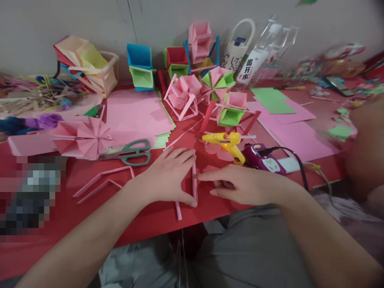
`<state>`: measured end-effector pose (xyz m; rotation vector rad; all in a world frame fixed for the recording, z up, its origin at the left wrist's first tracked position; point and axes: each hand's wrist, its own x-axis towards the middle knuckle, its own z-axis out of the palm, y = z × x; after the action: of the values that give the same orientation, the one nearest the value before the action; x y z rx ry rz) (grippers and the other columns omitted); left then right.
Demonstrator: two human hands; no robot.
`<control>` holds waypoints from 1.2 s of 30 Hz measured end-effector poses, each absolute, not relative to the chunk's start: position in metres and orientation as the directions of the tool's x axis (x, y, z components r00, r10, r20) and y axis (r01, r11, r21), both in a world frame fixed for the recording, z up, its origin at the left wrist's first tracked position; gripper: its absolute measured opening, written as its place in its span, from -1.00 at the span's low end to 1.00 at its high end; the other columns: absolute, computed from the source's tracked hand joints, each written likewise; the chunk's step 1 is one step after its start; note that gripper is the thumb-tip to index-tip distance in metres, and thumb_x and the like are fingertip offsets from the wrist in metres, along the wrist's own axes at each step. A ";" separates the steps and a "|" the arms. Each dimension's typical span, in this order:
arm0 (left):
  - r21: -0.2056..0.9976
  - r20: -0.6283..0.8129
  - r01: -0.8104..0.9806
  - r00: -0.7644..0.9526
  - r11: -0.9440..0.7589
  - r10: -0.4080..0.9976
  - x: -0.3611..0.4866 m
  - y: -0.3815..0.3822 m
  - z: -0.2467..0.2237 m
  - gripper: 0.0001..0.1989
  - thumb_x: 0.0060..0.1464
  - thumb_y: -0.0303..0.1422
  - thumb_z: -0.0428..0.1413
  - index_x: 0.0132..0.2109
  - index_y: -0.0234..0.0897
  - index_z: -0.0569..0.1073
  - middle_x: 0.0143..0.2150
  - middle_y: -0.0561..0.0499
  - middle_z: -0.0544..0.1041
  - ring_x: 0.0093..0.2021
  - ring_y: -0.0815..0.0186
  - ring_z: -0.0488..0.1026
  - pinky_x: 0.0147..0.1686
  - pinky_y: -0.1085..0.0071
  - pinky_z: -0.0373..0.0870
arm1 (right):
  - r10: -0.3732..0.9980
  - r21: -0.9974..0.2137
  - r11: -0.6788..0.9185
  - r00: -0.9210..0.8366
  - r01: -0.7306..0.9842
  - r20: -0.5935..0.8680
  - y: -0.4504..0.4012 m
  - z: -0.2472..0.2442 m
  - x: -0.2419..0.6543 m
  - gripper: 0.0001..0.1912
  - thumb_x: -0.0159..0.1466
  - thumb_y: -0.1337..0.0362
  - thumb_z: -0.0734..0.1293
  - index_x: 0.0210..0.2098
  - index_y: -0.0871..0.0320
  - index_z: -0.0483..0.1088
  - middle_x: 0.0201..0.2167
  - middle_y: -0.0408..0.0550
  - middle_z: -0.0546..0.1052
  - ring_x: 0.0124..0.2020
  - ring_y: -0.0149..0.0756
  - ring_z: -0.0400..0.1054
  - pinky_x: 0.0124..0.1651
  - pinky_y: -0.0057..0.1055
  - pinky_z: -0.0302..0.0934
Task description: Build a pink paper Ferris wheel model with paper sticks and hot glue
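The pink paper strip [195,188] lay twelve-to-six on the worktop [156,221]; the left hand [169,174], fingers spread, flanked it at nine, thumb on its six-o'clock end; the right hand [237,182], loosely apart, touched it from three with an index fingertip.

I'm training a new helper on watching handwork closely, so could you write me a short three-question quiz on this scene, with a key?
1. True or false: the scissors lie nearer the left hand than the right hand.
2. Multiple choice: what is the main colour of the glue gun?
A) purple
B) yellow
C) blue
3. Fill in the blank: the right hand's ____ finger is stretched out to the pink strip between the hands.

Key: 1 true; 2 B; 3 index.
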<state>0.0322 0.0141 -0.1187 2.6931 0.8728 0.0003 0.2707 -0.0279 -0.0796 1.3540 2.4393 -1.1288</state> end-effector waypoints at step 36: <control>0.297 -0.103 0.581 0.808 -0.758 0.580 0.035 0.010 -0.121 0.19 -0.16 0.22 0.25 0.44 -0.43 0.09 0.50 -0.32 0.07 0.46 -0.14 0.03 0.42 0.00 -0.12 | 0.639 -0.554 0.251 -0.566 0.794 -0.521 -0.026 -0.079 0.276 -0.44 0.36 0.16 0.28 0.35 -0.09 0.29 0.04 -0.05 0.62 -0.15 -0.17 0.55 -0.18 -0.36 0.33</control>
<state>0.0349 0.0104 -0.1212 2.6791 0.8846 -0.0068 0.2757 -0.0264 -0.0791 1.3528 2.3281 -1.2099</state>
